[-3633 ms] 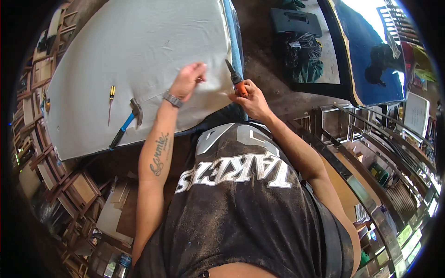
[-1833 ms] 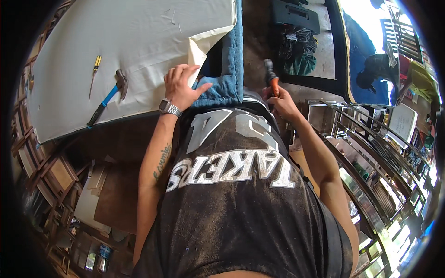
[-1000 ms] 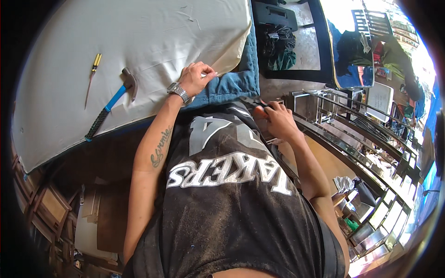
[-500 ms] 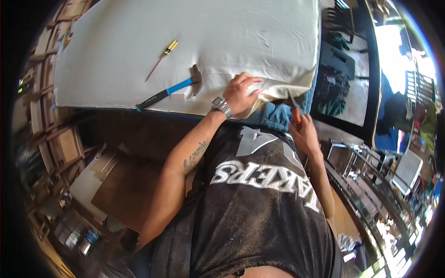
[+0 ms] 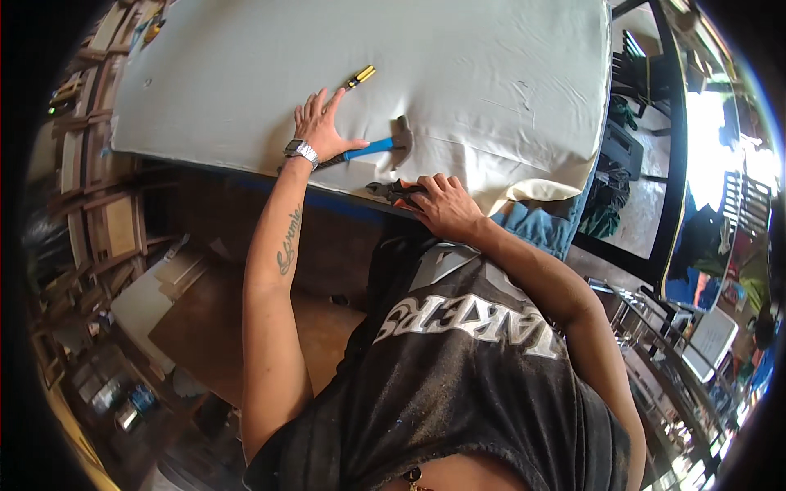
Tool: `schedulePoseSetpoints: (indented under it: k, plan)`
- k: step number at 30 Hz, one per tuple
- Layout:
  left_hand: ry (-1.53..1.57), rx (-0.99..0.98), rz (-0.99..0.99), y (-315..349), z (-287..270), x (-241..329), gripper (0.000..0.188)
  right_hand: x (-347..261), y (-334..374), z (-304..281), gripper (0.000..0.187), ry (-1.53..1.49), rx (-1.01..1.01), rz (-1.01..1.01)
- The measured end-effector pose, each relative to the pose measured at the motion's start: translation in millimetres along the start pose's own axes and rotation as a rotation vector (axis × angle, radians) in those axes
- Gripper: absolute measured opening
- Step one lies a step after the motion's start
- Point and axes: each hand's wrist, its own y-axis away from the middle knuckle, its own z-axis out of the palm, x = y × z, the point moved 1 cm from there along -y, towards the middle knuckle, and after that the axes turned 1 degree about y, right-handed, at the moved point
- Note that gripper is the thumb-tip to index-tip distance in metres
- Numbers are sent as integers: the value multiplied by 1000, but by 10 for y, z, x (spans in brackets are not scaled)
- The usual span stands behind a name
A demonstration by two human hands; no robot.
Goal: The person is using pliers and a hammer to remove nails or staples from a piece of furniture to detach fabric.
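Note:
My left hand [image 5: 318, 131], with a watch on its wrist, is spread with fingers apart over the pale fabric of a large padded panel [image 5: 229, 74]. Beneath its palm and thumb runs the handle of a claw hammer [image 5: 372, 150] with a blue shaft. Just beyond the fingertips lies a screwdriver [image 5: 360, 78] with a yellow and black handle; the hand hides its blade. At the panel's near edge my right hand [image 5: 449, 206] is closed on the orange and black handles of pliers [image 5: 397, 193], jaws toward the left. Loose fabric [image 5: 540, 190] is folded at the near right corner.
Blue cloth [image 5: 540, 222] shows under the right corner. A black-framed glass panel [image 5: 647, 204] stands to the right. Brown board [image 5: 237, 327] lies below on the left, beside stacked wooden frames [image 5: 115, 221].
My left hand has left the fabric fold and moved left to the hammer, its fingers spreading. My right hand has moved left from the corner, bringing the orange-handled tool along. The view has shifted.

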Motion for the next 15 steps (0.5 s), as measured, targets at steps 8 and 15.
schedulePoseSetpoints:
  k: [8, 15]
  plan:
    - [294, -145, 88, -473, 450, -483, 48, -534, -489, 346, 29, 162, 222, 209]
    - [781, -13, 117, -606, 301, -484, 23, -806, -633, 266, 24, 67, 375, 338]
